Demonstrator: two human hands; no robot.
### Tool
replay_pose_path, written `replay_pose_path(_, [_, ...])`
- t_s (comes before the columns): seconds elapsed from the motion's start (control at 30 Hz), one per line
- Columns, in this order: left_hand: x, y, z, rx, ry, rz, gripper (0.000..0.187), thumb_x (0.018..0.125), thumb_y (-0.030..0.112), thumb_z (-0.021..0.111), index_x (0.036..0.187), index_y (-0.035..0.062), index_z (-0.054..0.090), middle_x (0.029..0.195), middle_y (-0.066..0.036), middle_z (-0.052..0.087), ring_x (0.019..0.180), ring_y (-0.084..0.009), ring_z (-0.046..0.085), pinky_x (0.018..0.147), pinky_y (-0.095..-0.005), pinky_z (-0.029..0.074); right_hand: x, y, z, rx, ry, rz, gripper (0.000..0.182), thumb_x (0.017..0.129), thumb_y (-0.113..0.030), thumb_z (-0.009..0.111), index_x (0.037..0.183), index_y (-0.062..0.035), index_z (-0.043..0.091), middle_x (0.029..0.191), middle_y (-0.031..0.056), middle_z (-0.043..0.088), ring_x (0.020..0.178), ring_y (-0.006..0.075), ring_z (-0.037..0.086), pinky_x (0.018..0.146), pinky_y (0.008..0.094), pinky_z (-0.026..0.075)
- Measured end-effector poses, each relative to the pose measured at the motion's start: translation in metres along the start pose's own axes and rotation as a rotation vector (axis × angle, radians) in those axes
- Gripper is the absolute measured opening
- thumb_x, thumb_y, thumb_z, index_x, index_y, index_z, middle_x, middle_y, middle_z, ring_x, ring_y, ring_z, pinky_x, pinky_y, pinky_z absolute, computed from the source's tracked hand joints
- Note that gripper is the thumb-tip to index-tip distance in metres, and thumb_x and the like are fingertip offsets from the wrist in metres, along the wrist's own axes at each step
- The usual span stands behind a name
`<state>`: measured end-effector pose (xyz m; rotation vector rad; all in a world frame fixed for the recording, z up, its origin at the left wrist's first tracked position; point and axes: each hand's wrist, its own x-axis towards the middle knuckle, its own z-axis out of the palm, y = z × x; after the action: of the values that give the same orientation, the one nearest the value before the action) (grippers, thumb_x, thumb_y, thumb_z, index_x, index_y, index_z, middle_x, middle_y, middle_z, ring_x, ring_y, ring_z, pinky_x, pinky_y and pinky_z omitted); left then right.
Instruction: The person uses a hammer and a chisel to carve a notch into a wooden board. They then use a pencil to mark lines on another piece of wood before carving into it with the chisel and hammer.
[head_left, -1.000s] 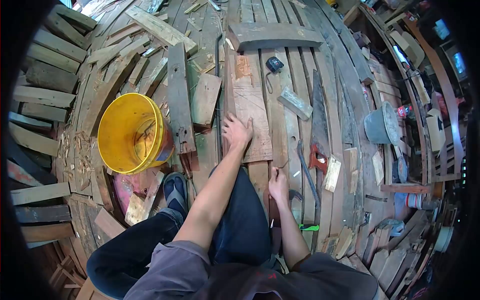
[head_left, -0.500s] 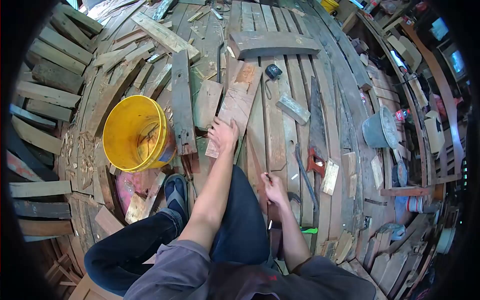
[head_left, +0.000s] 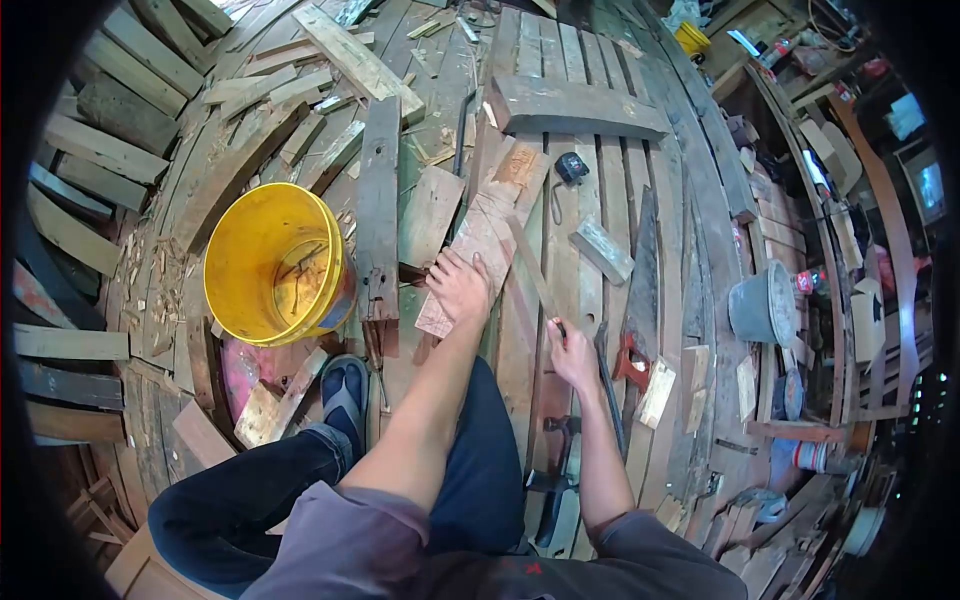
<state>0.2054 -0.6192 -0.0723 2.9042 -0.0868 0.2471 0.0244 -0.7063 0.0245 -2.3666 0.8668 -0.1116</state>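
Observation:
My left hand (head_left: pixel 462 290) lies spread on the near part of a reddish wooden board (head_left: pixel 490 222), fingers toward its left edge and thumb on the right. The board has a rough chiselled patch at its far end. My right hand (head_left: pixel 572 358) is closed around the dark handle of a long, narrow flat-bladed tool (head_left: pixel 533 268). Its blade slants up and left, with the tip overlapping the board's right edge. Right of this hand lie a dark metal bar (head_left: pixel 610 385) and a handsaw with an orange-red handle (head_left: pixel 632 365).
A yellow bucket (head_left: pixel 212 265) stands left, beside a thick beam (head_left: pixel 378 200). Farther off are a heavy timber (head_left: pixel 580 105), a black tape measure (head_left: pixel 571 168) and a greyish block (head_left: pixel 602 250). A grey bucket (head_left: pixel 762 305) stands right. Stacked planks (head_left: pixel 70 390) line the left side.
My right hand has moved forward and right with the tool, whose blade now shows more clearly beside the board. My left hand stays on the board. The whole view has shifted slightly.

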Motion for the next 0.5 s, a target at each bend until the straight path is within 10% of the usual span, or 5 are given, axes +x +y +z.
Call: replay_pose_path(0.5, [0.003, 0.002, -0.012, -0.071, -0.201, -0.045, 0.058, 0.099, 0.041, 0.039, 0.135, -0.0038, 0.050, 0.127, -0.016, 0.056, 0.108, -0.0314, 0.053, 0.100, -0.0461, 0.037, 0.117, -0.041, 0.064, -0.256, -0.134, -0.035, 0.044, 0.103, -0.033, 0.043, 0.102, 0.0051, 0.065, 0.082, 0.0353, 0.064, 0.085, 0.0512, 0.066, 0.077, 0.0576, 0.053])
